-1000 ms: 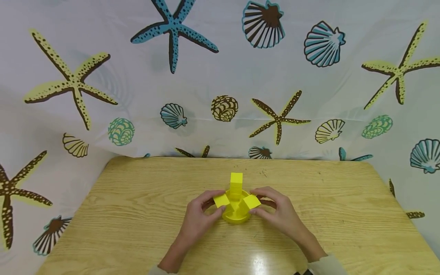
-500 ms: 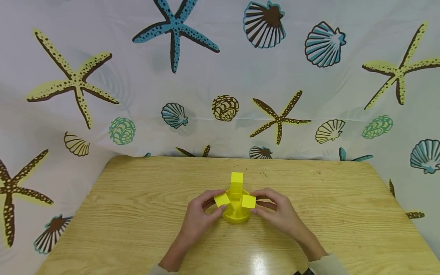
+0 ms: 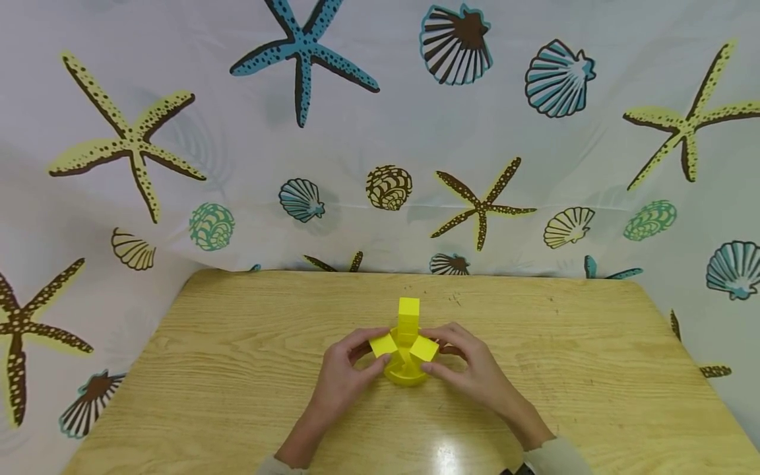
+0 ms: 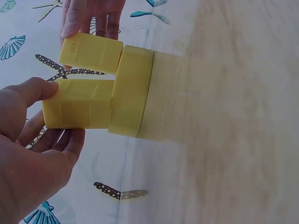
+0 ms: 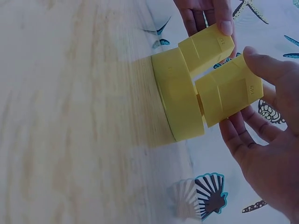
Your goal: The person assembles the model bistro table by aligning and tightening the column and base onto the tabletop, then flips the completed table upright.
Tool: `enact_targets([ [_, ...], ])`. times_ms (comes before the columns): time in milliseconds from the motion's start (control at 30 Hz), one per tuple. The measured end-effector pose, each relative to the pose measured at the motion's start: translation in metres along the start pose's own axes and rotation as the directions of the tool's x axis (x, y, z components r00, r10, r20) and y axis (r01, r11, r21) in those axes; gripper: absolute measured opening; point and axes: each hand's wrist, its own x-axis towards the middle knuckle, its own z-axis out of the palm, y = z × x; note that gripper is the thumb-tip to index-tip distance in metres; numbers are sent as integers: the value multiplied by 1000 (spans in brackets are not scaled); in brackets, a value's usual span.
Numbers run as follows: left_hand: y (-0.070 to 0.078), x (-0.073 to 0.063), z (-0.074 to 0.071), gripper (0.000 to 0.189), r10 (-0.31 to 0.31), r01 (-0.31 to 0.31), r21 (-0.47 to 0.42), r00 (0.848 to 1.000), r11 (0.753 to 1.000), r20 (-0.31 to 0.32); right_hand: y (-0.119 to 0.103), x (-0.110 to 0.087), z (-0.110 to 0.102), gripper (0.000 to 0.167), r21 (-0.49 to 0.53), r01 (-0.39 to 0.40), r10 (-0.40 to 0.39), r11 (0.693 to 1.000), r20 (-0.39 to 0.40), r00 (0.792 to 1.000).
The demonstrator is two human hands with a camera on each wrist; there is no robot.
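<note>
A round yellow dish (image 3: 406,379) sat on the wooden tabletop (image 3: 237,369), in the middle, between the two hands. The left hand (image 3: 344,369) pinched the left yellow block (image 3: 382,345) with its thumb and fingers. The right hand (image 3: 477,366) pinched the right yellow block (image 3: 424,348) the same way. Both blocks stuck up from the dish, near each other but apart. A thin strip showed between the right block and the dish. A far yellow block (image 3: 409,308) stood up at the dish's far side. Behind the tabletop hung a white cloth (image 3: 356,145) with starfish and shells on it.
</note>
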Motion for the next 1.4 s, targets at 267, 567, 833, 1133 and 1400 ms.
enact_targets([
  [267,-3,0,-1,38,25,-25,-4,1000,1000,-1,0,5,-3,48,-27,0,2,1000,69,998],
  [567,-3,0,-3,37,3,-3,-23,1000,1000,10,-1,10,-12,46,31,-47,41,998,172,984],
  [833,-3,-1,-3,37,23,-23,-14,1000,1000,11,-2,12,-7,45,18,-74,72,997,101,992],
  [1133,-1,-1,-1,37,15,-14,-21,1000,1000,4,-3,12,-7,46,53,-107,102,993,88,991],
  [1400,1,-2,-2,38,-3,3,-6,1000,1000,-3,-2,14,-6,40,13,-55,54,998,48,997],
])
